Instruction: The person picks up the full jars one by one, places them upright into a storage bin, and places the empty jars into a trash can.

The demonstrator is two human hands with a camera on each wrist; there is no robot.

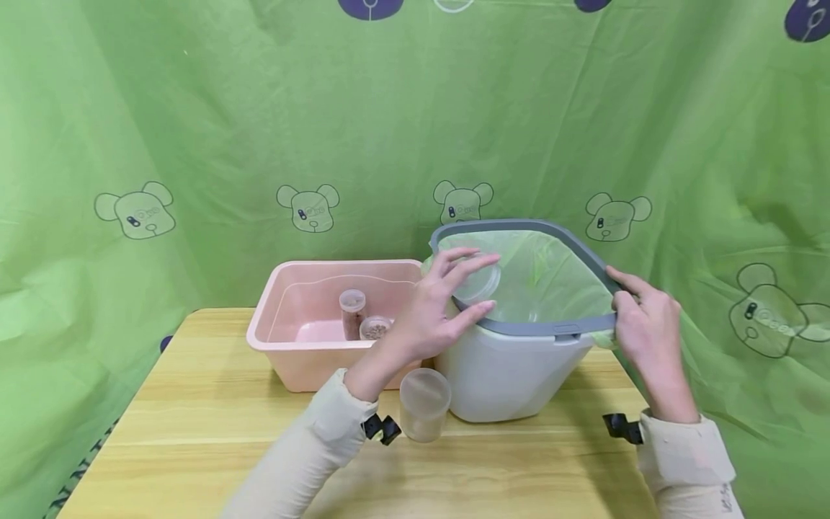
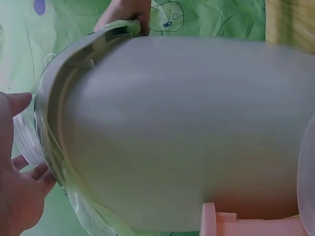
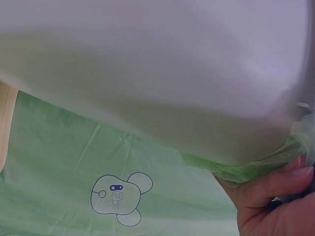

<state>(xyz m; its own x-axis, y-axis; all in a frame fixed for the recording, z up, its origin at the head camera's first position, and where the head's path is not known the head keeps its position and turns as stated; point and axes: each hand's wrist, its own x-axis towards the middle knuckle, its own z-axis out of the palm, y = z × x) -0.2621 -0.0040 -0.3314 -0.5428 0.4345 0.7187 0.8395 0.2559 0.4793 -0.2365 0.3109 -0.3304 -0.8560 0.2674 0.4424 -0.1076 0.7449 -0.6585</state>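
The left hand [image 1: 433,306] pinches a clear lid [image 1: 481,285] at the mouth of the lined bin [image 1: 512,375]; the right hand [image 1: 650,324] grips its rim [image 1: 583,325]. A cup [image 1: 424,405] stands before the bin; two jars [image 1: 353,318] sit in the tub [image 1: 305,364] left of it, so work looks unfinished.

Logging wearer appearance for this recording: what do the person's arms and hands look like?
The left sleeve and right sleeve are cream, with broad cuffs; the right bears a small dark marking, too small to read. An angular black fitting shows at each cuff. The left hand and right hand wear no gloves.
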